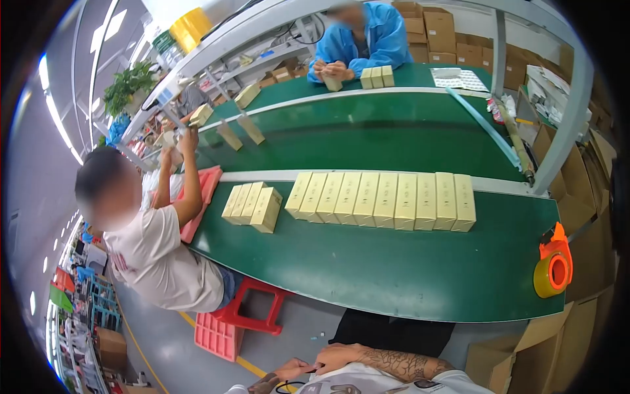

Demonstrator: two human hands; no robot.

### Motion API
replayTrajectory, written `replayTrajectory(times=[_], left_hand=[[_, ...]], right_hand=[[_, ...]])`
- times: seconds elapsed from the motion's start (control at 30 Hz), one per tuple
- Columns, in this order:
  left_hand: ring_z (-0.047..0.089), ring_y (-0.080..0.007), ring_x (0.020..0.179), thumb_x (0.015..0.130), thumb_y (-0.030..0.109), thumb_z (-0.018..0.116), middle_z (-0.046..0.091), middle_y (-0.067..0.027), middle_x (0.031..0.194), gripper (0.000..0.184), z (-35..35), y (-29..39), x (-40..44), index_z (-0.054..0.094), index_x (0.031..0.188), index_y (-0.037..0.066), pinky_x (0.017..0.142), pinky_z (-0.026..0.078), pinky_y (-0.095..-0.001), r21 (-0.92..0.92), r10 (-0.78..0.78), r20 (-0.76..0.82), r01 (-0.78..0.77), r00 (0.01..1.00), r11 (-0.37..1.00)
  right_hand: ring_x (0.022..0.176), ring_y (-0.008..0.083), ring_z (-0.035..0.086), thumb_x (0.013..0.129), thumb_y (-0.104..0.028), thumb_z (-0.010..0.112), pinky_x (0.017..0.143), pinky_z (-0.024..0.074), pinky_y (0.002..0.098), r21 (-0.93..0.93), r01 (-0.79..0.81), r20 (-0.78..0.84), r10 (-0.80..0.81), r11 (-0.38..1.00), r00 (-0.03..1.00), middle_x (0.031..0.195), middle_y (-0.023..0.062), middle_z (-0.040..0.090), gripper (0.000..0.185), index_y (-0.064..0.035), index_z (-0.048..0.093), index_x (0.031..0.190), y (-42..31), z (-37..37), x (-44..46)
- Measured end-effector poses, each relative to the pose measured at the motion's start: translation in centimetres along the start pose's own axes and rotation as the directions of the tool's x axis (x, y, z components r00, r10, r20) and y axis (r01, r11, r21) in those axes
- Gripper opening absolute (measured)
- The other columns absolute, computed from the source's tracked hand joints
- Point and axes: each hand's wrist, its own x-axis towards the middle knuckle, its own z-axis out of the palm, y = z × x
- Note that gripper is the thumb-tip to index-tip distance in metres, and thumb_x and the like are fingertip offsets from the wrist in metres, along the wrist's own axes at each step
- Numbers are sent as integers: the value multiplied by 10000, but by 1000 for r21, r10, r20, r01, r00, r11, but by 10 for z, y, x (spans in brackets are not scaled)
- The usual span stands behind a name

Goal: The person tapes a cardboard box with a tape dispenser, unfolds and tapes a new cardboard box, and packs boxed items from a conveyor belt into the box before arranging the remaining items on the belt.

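Note:
At the bottom of the head view, my left hand (pixel 293 369) and my right hand (pixel 338 356) meet in front of my body, below the table edge. The fingers of both are bent and pressed together around something small and dark that I cannot make out. A thin dark cord shows just under my left hand. Beyond my hands, a long row of pale yellow boxes (pixel 384 200) stands side by side on the green table (pixel 367 269). To the left of that row is a smaller group of similar boxes (pixel 252 205).
An orange tape dispenser (pixel 553 262) sits at the table's right end. At left, a seated person (pixel 161 243) works beside a red tray (pixel 203 200). Across the belt (pixel 354 134), a person in blue (pixel 367 39) handles a box. Open cartons (pixel 525 354) stand at lower right.

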Motion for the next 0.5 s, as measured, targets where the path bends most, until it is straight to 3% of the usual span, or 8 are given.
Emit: replayTrajectory(times=[0.13, 0.23, 0.27, 0.3, 0.37, 0.4, 0.5], left_hand=[[369, -53, 548, 893, 421, 539, 433, 58, 612, 341, 5, 10, 2, 637, 792, 111, 475, 301, -233, 163, -79, -66, 89, 995, 983], [245, -73, 427, 867, 402, 564, 326, 74, 488, 379, 26, -2, 1, 573, 610, 124, 402, 143, -296, -401, -19, -168, -50, 986, 915], [245, -73, 427, 867, 402, 564, 326, 74, 488, 379, 27, -6, 3, 573, 610, 124, 402, 143, -296, -403, -12, -154, -52, 988, 914], [345, -109, 604, 836, 466, 571, 418, 14, 663, 360, 23, -10, 3, 577, 786, 110, 557, 234, -307, -407, -6, -54, -17, 999, 913], [546, -180, 957, 772, 595, 585, 601, -105, 1012, 631, 14, -9, 8, 583, 1137, 81, 869, 415, -330, -400, 13, 133, 42, 991, 915], [546, -180, 957, 772, 595, 585, 601, -105, 1012, 631, 7, -4, 4, 583, 1137, 81, 869, 415, -330, -387, 8, 129, 43, 992, 921], [562, -166, 828, 772, 553, 619, 611, -71, 865, 584, 6, 20, -15, 630, 1000, 16, 732, 451, -320, -70, -215, -56, 211, 975, 975]], right_hand=[[778, 364, 610, 793, -411, 558, 684, 481, 422, 38, -23, 27, 22, 999, 999, 795, 190, 639, 428, 2, 638, 870, 2, -11, 1], [772, 358, 610, 798, -399, 547, 682, 483, 420, 56, -110, -15, 111, 992, 994, 808, 194, 638, 405, -14, 646, 875, -8, -10, -5], [772, 358, 610, 798, -399, 547, 682, 483, 420, 56, -127, -12, 128, 990, 992, 808, 194, 638, 405, -14, 646, 875, -9, -8, -8], [771, 357, 612, 797, -402, 545, 679, 484, 420, 58, -137, -23, 139, 989, 990, 808, 194, 639, 407, -16, 649, 875, -9, -6, -9], [769, 353, 615, 794, -406, 541, 672, 486, 420, 50, -150, -50, 152, 987, 987, 809, 194, 640, 412, -19, 655, 874, -9, -12, -9], [769, 353, 615, 794, -406, 541, 672, 486, 420, 52, -144, -64, 147, 988, 987, 809, 194, 640, 412, -19, 655, 874, -18, -19, -9], [721, 367, 614, 747, -430, 566, 656, 472, 455, 143, -249, -88, 263, 958, 961, 788, 188, 642, 390, -75, 682, 860, -44, -33, -24]])
